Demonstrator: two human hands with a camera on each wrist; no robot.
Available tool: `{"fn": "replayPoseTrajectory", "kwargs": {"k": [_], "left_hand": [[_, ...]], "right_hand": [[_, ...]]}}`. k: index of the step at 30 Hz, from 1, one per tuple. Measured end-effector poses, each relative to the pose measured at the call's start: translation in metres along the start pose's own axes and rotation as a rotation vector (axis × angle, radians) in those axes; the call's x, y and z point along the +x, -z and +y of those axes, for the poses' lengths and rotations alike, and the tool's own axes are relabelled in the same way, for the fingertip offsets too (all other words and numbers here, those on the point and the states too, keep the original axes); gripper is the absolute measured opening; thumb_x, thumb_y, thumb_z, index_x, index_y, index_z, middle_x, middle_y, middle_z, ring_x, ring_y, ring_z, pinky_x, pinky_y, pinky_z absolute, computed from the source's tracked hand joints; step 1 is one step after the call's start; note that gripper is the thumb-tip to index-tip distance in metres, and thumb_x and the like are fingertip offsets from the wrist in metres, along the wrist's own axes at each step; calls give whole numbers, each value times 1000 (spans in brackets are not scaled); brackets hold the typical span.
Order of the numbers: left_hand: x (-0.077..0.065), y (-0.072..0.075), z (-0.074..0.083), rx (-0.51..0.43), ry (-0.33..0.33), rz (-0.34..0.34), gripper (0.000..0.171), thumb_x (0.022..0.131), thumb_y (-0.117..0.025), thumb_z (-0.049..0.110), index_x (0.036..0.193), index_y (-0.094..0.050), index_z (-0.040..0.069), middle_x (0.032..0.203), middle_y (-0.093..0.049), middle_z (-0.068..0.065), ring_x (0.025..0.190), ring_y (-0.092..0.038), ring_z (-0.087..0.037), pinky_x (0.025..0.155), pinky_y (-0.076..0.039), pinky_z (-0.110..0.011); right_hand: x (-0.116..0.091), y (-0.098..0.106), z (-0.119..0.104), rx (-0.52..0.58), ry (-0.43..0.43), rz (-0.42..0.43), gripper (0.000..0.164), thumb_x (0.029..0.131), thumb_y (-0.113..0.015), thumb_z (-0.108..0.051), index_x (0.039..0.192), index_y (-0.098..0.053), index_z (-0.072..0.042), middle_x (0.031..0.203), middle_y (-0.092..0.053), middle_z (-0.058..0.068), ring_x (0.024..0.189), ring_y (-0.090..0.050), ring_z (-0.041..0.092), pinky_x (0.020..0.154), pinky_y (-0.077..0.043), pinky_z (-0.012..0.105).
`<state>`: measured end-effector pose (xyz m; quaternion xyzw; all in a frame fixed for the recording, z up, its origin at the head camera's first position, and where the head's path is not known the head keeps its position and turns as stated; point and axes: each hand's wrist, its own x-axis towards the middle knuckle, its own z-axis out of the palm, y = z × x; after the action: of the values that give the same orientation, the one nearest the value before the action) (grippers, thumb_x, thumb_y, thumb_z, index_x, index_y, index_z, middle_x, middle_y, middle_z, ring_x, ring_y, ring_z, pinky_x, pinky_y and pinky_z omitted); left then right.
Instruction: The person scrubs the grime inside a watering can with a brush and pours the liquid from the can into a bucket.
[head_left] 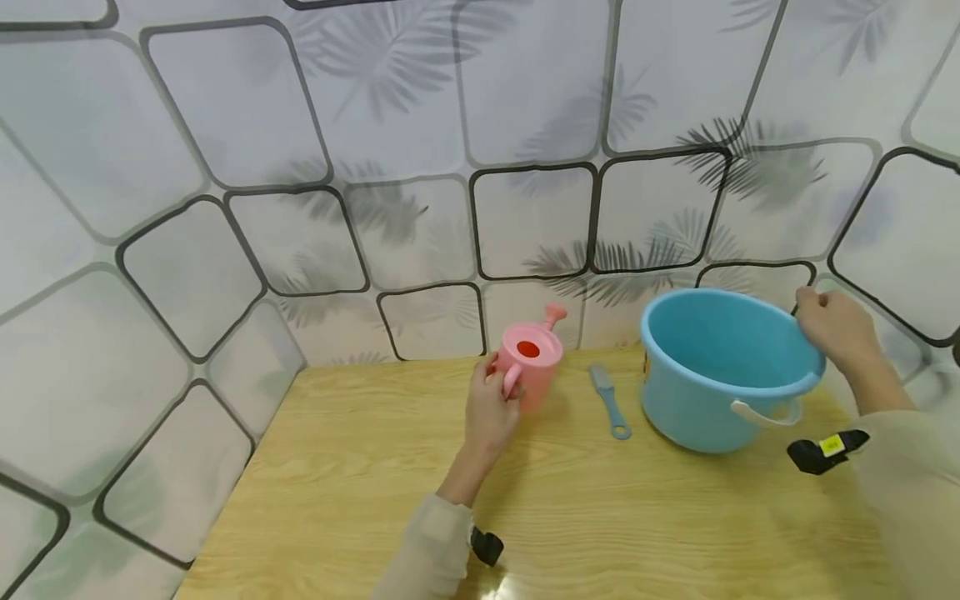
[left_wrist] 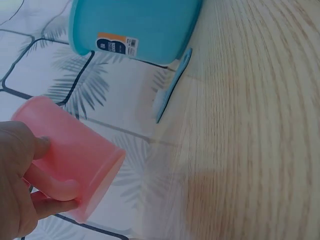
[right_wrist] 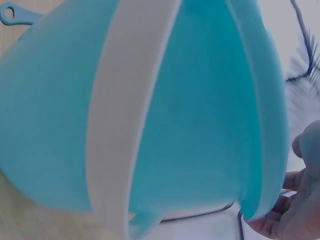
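Observation:
My left hand (head_left: 491, 410) grips the handle of a pink toy watering can (head_left: 537, 382), whose sprinkler spout points to the back right. In the left wrist view the watering can (left_wrist: 75, 150) is tilted, its base off the wooden table. At the right stands a light blue bucket (head_left: 686, 412), and my right hand (head_left: 838, 329) holds its right-hand rim. Fingers curl at the bucket's rim (right_wrist: 272, 115) in the right wrist view. Between the watering can and the bucket lies a small blue brush (head_left: 609, 404) with a ring-ended handle.
The bucket's white carrying handle (head_left: 765, 414) hangs down on its near side. A patterned wall covering (head_left: 420, 233) rises directly behind the wooden table (head_left: 360, 467) and along its left side.

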<state>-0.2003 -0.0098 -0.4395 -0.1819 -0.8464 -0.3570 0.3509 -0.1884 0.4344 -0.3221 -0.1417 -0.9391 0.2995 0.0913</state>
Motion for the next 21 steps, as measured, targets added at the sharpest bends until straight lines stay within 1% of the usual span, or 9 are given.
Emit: {"fn": "replayPoseTrajectory", "kwargs": {"k": [2, 6, 10, 12, 16, 18, 20, 21], "left_hand": [[1, 2, -2, 9, 12, -2, 17, 83, -78, 4, 94, -70, -7, 125, -59, -25, 104, -64, -38, 88, -58, -46], [3, 6, -6, 17, 42, -8, 15, 82, -78, 3, 92, -71, -6, 125, -60, -24, 103, -65, -38, 89, -58, -46], [2, 12, -10, -6, 96, -18, 13, 81, -77, 2, 89, -70, -6, 127, -59, -24, 105, -64, -38, 91, -57, -45], [1, 16, -12, -28, 134, -27, 12, 82, -77, 1, 87, -69, -7, 128, -58, -23, 107, -63, -38, 93, -56, -45], [-6, 25, -17, -74, 228, -62, 15, 83, -76, 1, 95, -70, -8, 131, -57, -21, 111, -62, -37, 96, -54, -45], [-10, 29, -21, -92, 263, -70, 17, 83, -76, 0, 97, -71, -9, 132, -57, -21, 112, -62, -36, 96, -54, -44], [-13, 33, -27, -104, 284, -67, 18, 83, -76, -1, 99, -71, -9, 132, -57, -21, 112, -62, -35, 96, -54, -43], [-13, 36, -29, -112, 281, -55, 17, 83, -76, -2, 97, -71, -10, 131, -57, -21, 111, -62, -36, 95, -54, -44]], "right_hand": [[-1, -1, -8, -13, 34, 38, 78, 104, -11, -46, 134, -34, 22, 128, -36, 48, 116, -34, 66, 88, -37, 73], [-9, -6, -28, -32, 108, 86, 77, 105, -15, -48, 140, -30, 19, 133, -27, 51, 124, -20, 70, 92, -26, 78], [-20, -13, -49, -31, 198, 107, 75, 106, -18, -47, 143, -28, 17, 137, -18, 52, 128, -12, 70, 92, -21, 79], [-26, -18, -60, -12, 249, 124, 72, 106, -19, -45, 142, -30, 16, 138, -18, 52, 129, -11, 69, 94, -19, 79], [-40, -32, -78, 61, 377, 169, 62, 107, -27, -37, 135, -39, 18, 135, -26, 48, 131, -15, 65, 100, -17, 76], [-49, -41, -87, 80, 431, 184, 60, 107, -30, -35, 134, -41, 17, 136, -28, 46, 136, -12, 63, 108, -12, 74], [-58, -49, -96, 84, 472, 184, 60, 108, -32, -37, 137, -39, 15, 141, -26, 44, 142, -5, 58, 114, -6, 70], [-62, -52, -100, 84, 496, 187, 60, 108, -33, -37, 139, -38, 14, 143, -25, 43, 145, -1, 55, 116, -2, 69]]}}
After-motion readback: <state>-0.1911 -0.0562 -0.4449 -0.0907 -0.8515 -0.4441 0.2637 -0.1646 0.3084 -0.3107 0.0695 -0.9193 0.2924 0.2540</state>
